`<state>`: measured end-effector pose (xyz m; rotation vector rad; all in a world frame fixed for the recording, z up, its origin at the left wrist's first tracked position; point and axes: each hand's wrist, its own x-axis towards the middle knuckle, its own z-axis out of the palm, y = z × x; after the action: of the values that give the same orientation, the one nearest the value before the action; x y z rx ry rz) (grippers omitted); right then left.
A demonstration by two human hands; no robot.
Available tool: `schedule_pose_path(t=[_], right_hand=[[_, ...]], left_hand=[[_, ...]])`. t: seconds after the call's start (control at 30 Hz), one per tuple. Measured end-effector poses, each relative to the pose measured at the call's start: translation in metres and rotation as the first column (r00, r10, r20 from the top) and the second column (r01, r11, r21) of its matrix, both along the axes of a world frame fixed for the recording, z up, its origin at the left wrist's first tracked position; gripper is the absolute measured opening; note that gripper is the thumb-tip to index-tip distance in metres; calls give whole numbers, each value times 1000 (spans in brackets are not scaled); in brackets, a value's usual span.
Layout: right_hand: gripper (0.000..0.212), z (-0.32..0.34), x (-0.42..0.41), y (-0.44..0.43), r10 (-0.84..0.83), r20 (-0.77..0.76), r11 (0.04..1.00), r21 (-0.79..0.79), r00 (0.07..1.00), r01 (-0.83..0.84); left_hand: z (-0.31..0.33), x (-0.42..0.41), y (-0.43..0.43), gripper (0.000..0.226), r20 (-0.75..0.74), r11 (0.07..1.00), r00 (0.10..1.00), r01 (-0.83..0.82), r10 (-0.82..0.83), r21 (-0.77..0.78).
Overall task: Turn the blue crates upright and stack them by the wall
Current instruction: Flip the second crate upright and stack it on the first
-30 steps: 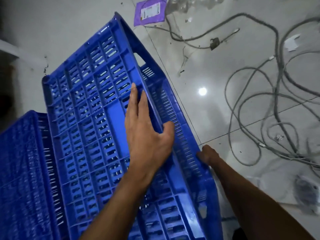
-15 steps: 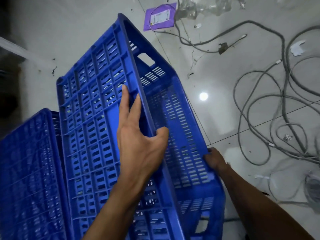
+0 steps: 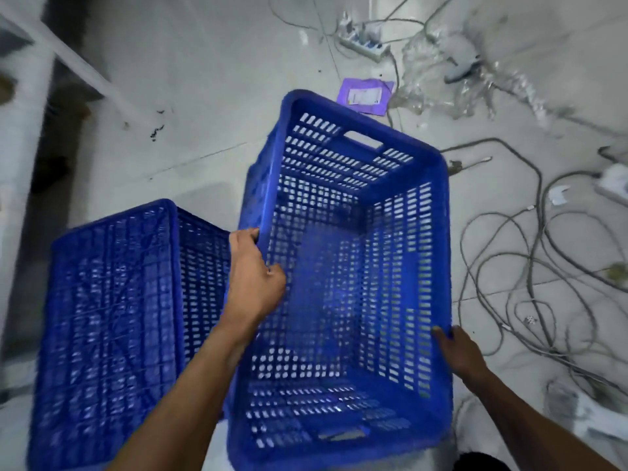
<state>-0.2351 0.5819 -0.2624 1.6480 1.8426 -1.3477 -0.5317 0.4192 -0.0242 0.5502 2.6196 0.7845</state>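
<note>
A blue slotted crate (image 3: pixel 401 253) stands with its open mouth up in the middle of the head view, and I look down into it. My left hand (image 3: pixel 253 277) grips its left rim, fingers curled over the edge. My right hand (image 3: pixel 457 351) holds the right rim near the front corner. A second blue crate (image 3: pixel 112 307) sits upside down just to the left, its ribbed bottom facing up, touching or nearly touching the first.
Grey cables (image 3: pixel 530 266) sprawl over the tiled floor to the right. A purple packet (image 3: pixel 365 96), a power strip (image 3: pixel 362 42) and clear plastic wrap (image 3: pixel 438 76) lie at the back. A white frame or wall edge (image 3: pixel 68 59) runs along the far left.
The crate I hold has rolled from lying tilted with its bottom toward me to mouth-up. My left hand went from flat on the bottom to gripping the left rim.
</note>
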Motion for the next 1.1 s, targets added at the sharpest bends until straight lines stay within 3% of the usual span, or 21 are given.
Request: schedule_pose_path(t=[0.2,0.37,0.57,0.7,1.0,1.1], right_hand=[[51,70,10,-26,-72,49,982,179,996,62],[60,114,-13,-9,-271,15,863,446,962,236],[61,109,-28,14,-183,43,832,538,982,131],[63,95,-43,23,-134,51,826,558,990,83],[66,78,-65,47,73,204,797,576,976,-180],[68,74,-64,56,140,291,791,542,947,-283]], left_hand=[[0,-43,-23,22,47,989,997,-60,67,-138],[-22,-64,-34,16,49,974,993,-97,110,-207],[-58,-56,-58,13,135,939,946,-259,293,-225],[-86,-59,-76,21,265,936,911,-252,315,-246],[-128,-41,-98,30,362,899,835,-315,415,-304],[-149,-40,-111,9,400,902,816,-321,418,-287]])
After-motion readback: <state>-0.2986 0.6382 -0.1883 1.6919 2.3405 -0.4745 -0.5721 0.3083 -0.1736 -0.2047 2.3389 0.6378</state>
